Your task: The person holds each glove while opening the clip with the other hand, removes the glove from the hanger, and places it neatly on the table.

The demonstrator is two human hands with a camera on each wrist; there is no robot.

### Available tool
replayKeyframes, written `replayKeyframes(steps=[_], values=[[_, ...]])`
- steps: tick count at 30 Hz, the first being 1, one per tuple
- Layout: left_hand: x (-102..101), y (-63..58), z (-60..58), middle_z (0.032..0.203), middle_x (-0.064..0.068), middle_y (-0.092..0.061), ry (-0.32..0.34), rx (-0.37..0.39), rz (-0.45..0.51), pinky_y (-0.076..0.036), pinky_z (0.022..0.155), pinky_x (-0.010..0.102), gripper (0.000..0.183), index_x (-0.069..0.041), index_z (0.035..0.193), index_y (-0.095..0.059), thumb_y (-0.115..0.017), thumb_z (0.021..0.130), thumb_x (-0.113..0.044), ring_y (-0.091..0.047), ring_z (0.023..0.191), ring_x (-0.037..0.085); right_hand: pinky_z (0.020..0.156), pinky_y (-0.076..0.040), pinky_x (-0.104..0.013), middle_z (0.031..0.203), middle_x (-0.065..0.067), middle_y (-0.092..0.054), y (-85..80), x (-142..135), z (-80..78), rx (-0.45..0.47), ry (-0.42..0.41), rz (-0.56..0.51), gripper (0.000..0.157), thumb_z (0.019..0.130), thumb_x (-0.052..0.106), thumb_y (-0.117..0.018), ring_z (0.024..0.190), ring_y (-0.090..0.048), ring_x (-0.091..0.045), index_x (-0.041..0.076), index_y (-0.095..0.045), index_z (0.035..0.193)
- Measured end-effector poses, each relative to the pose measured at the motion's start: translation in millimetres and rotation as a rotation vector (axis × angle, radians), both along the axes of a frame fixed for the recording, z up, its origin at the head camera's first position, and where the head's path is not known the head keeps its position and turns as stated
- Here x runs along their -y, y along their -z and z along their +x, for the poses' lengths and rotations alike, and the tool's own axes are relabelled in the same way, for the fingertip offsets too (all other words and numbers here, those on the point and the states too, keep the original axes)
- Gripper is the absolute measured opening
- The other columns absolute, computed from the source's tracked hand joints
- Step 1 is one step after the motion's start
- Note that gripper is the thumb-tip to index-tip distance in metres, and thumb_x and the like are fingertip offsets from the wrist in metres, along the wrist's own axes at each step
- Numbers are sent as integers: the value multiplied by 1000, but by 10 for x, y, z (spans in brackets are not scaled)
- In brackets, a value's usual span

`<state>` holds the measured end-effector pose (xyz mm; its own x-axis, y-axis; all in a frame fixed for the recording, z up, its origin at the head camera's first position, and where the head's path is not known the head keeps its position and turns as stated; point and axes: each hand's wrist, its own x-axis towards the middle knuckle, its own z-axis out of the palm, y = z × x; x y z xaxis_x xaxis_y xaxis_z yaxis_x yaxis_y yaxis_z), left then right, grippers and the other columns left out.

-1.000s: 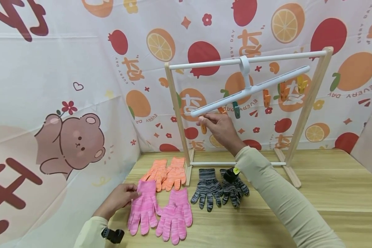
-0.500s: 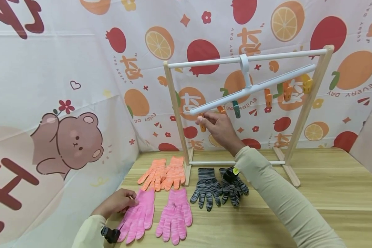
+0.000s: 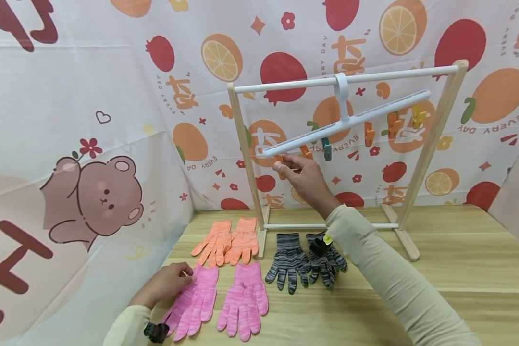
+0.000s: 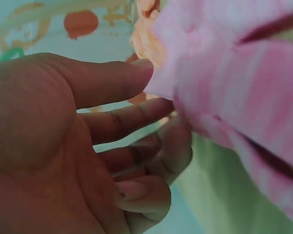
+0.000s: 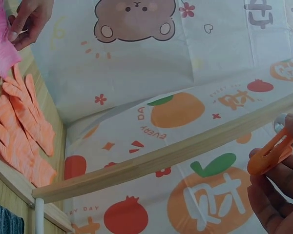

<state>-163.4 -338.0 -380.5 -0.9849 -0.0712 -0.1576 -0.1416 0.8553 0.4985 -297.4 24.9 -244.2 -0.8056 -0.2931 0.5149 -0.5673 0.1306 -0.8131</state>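
Observation:
My right hand (image 3: 304, 181) pinches an orange clothespin (image 5: 268, 158) at the low left end of a white hanger (image 3: 307, 140), which hangs tilted. In the head view my left hand (image 3: 167, 284) is at the upper left edge of a pink glove (image 3: 202, 298) lying on the table. Its thumb stands apart from the fingers in the left wrist view, and the fingertips are right at the pink fabric. A second pink glove (image 3: 244, 302) lies just right of the first.
A rack with a white top rail (image 3: 294, 85) and wooden posts bears the hanger. Several clothespins, one of them green (image 3: 327, 150), hang along it. Orange gloves (image 3: 244, 242) and grey striped gloves (image 3: 288, 262) lie on the wooden table (image 3: 467, 259).
The left pink glove has slid left and toward me, away from the other pink one, with its fingers turned leftward. The hanger has swayed slightly; my right hand stays at its left end.

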Motion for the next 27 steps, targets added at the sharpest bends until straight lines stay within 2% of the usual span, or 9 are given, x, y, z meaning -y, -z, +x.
replayKeyframes(steps=[4,8,11,14,18,27], values=[[-149,-116,3,92,3,-67,37,-101,-123,-51,71,42,18,-5,106,-68,-68,96,-21,-62,84,20,88,-52,-36,119,-10,-71,6,-27,10,-2,-5,-25,44,101,29,-67,108,-65,-21,3,-62,136],[-334,-218,-3,105,8,-70,69,-258,-153,-53,78,48,25,-5,117,-68,-67,98,-21,-66,92,25,90,-52,-37,120,-9,-71,37,-66,-1,7,-7,-43,46,101,30,-67,108,-65,-21,3,-61,138],[-473,-284,-22,111,10,-69,109,-344,-137,-52,76,44,26,-7,121,-68,-67,99,-20,-63,85,19,94,-52,-38,120,-8,-71,66,-97,-14,27,-8,-52,48,100,32,-67,108,-65,-21,4,-60,139],[-585,-340,-56,109,8,-69,148,-405,-127,-50,69,37,25,-7,121,-68,-67,99,-20,-57,77,12,98,-51,-40,119,-7,-71,84,-117,-22,38,0,-61,48,100,34,-67,110,-65,-20,4,-61,137],[-669,-339,-121,105,4,-68,165,-440,-98,-48,67,34,22,-9,119,-68,-67,99,-19,-55,74,9,99,-50,-43,120,-6,-71,97,-118,-28,32,10,-85,46,99,37,-68,113,-65,-19,7,-64,135],[-798,-120,-135,102,-4,-67,135,-394,-17,-46,62,30,19,-14,118,-68,-69,99,-17,-55,68,5,99,-50,-45,123,-2,-70,234,-117,-29,43,31,-37,47,98,44,-68,116,-64,-18,11,-66,131]])
